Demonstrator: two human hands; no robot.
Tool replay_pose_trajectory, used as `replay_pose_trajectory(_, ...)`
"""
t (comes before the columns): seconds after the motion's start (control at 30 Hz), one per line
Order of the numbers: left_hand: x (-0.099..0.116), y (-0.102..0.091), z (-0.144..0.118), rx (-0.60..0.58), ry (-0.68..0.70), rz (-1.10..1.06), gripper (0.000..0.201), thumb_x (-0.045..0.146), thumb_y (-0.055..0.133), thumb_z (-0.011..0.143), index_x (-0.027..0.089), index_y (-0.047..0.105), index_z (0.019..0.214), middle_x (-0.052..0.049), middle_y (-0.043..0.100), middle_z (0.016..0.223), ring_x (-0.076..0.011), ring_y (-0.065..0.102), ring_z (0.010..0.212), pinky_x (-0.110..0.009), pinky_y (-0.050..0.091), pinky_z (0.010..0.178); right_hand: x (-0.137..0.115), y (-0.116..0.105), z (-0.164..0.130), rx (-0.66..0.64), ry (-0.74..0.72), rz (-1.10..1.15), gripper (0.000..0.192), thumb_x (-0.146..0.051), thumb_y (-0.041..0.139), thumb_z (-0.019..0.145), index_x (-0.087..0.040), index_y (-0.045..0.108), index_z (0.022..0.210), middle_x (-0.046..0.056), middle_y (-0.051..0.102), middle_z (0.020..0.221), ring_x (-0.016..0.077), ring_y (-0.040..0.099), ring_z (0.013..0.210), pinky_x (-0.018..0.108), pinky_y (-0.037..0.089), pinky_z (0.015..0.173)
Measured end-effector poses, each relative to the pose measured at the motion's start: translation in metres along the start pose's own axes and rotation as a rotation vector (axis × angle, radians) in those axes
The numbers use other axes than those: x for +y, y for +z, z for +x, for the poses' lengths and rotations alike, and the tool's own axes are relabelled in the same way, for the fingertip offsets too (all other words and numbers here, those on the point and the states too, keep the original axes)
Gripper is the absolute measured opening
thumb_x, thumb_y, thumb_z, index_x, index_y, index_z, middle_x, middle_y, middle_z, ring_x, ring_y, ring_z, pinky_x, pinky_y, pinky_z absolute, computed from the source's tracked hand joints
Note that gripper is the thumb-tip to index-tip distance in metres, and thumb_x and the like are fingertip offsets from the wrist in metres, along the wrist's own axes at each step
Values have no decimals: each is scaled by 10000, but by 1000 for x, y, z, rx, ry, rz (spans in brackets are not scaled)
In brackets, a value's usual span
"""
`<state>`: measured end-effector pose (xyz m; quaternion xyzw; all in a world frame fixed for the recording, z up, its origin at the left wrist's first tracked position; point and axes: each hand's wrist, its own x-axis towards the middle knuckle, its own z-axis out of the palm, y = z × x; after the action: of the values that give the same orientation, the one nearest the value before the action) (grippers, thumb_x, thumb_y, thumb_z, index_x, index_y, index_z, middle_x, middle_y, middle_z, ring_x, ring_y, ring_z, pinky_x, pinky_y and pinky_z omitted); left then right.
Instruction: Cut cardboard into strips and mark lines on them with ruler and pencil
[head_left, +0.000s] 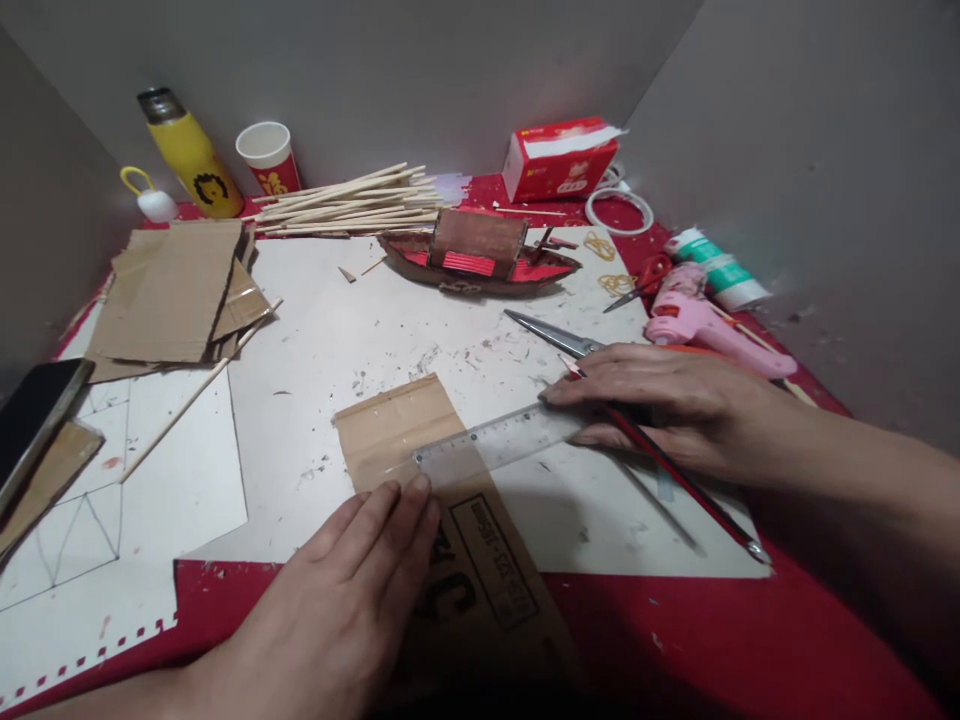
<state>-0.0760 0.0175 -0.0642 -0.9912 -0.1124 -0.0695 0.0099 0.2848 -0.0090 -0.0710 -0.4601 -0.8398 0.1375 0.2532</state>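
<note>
Two hands at work on one cardboard strip (420, 450). Left hand (337, 600) laid flat, fingers (409, 500) straight and held together, tips pressing the near end of a clear ruler (499, 440) onto the strip. Right hand (660, 400) resting palm-down on the ruler's far end, fingers extended and close together, with a red-and-black pencil (675, 470) held under or between them; exact grip not discernible. Strip lying flat at the middle front of the tabletop (750, 640), on white paper (360, 330), printed end running toward the body. Ruler set slantwise across the strip.

Outward: scissors (551, 333) just beyond the right hand, pink glue gun (697, 320) to its right, model boat (480, 260) further back, bundle of wooden sticks (352, 205) behind it, stacked cardboard sheets (176, 290) at left.

Risks, as judged: ruler pinned only at its two ends, so liable to pivot or bow if either hand eases; strip loose on smooth paper, apt to slide under side pressure; pencil loosely seated, could roll free; scissor points close to the right knuckles.
</note>
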Motion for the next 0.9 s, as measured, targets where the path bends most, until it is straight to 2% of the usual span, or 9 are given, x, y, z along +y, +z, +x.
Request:
replay_pose_trajectory(0.2, 0, -6, 6, -42, 17, -8, 527, 277, 461, 956, -2, 535, 1397, -190, 533, 1483, -316, 499, 1319, -372, 363, 1086, 3, 0, -2, -27, 19, -16, 362, -197, 697, 900, -281, 684, 1252, 87, 750, 1060, 230, 694, 1013, 370, 581, 856)
replay_pose_trajectory(0.37, -1, -3, 10, -13, 22, -7, 510, 299, 425, 981, 0, 558, 1373, -196, 566, 1448, -302, 542, 1264, -365, 370, 1060, 1, 0, -2, -23, 8, -51, 401, -192, 687, 908, -305, 656, 1291, 74, 745, 1064, 227, 691, 1019, 357, 585, 854)
replay_pose_trajectory(0.57, -1, 4, 7, 23, 39, -33, 493, 229, 347, 1006, -11, 500, 1408, -199, 577, 1436, -312, 530, 1281, -402, 345, 1062, -5, 3, 0, -7, 31, -36, 427, -283, 703, 892, -347, 652, 1311, 47, 754, 1085, 275, 709, 996, 452, 614, 810)
replay_pose_trajectory(0.73, 0, 12, 4, 62, 56, 13, 471, 169, 399, 987, -52, 493, 1392, -215, 579, 1427, -316, 555, 1243, -406, 356, 1060, -9, 8, 3, 7, 22, -46, 400, -275, 712, 884, -329, 676, 1279, 48, 764, 1044, 269, 716, 971, 451, 625, 784)
replay_pose_trajectory(0.9, 1, 23, 2, 49, 42, 24, 641, 482, 419, 1025, -50, 524, 1366, -233, 553, 1438, -344, 549, 1203, -431, 366, 1027, -11, 9, 3, 25, 44, -18, 381, -260, 717, 878, -319, 692, 1253, 53, 764, 1046, 262, 718, 958, 443, 628, 789)
